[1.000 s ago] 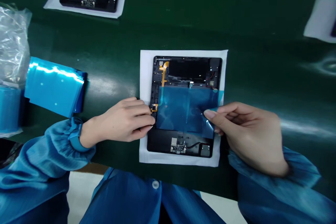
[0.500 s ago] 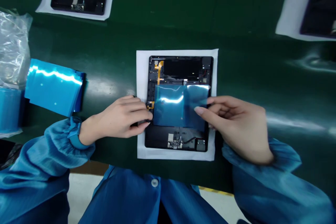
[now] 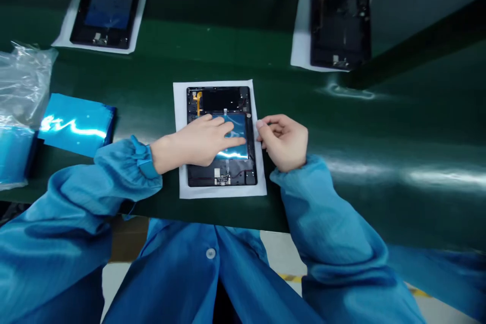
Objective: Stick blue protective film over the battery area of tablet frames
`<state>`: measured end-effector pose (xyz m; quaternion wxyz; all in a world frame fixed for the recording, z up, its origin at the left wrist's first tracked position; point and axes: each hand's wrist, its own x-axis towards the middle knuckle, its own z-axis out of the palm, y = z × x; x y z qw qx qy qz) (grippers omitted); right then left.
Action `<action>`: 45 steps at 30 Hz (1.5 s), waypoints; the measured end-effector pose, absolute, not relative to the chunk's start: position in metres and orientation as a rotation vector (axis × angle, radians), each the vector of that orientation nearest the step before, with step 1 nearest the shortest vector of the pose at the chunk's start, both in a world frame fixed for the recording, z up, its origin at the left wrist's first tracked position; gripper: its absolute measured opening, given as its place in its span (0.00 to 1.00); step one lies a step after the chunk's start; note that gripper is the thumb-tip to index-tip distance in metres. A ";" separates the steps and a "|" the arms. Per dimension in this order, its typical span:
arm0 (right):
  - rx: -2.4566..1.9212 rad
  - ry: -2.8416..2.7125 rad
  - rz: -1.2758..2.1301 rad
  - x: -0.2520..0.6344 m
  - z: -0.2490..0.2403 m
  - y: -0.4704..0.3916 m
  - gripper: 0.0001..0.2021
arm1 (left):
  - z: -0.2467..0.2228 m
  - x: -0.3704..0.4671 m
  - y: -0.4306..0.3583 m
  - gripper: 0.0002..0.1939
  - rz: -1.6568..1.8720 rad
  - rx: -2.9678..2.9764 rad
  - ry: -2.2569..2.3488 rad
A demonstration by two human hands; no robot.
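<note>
An opened tablet housing point(image 3: 197, 174) lies on a white sheet in front of me, its circuit board and orange ribbon cable showing. A shiny blue film point(image 3: 237, 149) lies flat across its middle. My left hand point(image 3: 208, 142) rests palm down on this film, fingers stretched out and spread toward the right, hiding the film's left part. Just right of the housing, my right hand point(image 3: 283, 142) is at the edge of the white sheet point(image 3: 222, 192). Its fingers are curled, with thumb and index close together; whether anything is between them I cannot make out.
A stack of blue films point(image 3: 76, 124) lies on the left, beside a clear plastic bag point(image 3: 23, 91) with more blue pieces. Two further tablet housings on white sheets, one at back left point(image 3: 106, 10) and one at back right point(image 3: 339, 30), lie beyond. A dark post point(image 3: 410, 45) stands at right.
The blue film, held at its right edge by my right hand before, now lies in the housing. My left hand has moved from the left edge onto it; my right hand has let go and drawn off rightward.
</note>
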<state>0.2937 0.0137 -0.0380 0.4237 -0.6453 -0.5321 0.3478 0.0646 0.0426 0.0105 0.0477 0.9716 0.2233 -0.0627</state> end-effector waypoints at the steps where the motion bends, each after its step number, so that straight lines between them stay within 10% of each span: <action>1: -1.613 -1.347 0.865 0.294 -0.040 0.014 0.12 | 0.010 0.067 0.043 0.33 -0.218 2.943 0.688; 7: -1.438 -1.774 0.544 0.282 -0.029 0.000 0.12 | 0.006 0.018 0.051 0.34 0.152 2.670 1.007; 15: -0.892 -2.823 0.285 0.238 -0.011 0.024 0.26 | -0.016 -0.029 0.051 0.74 -0.008 2.477 1.173; 45: -0.885 -2.756 0.003 0.250 -0.018 -0.038 0.20 | -0.022 -0.021 0.051 0.72 -0.024 2.475 1.175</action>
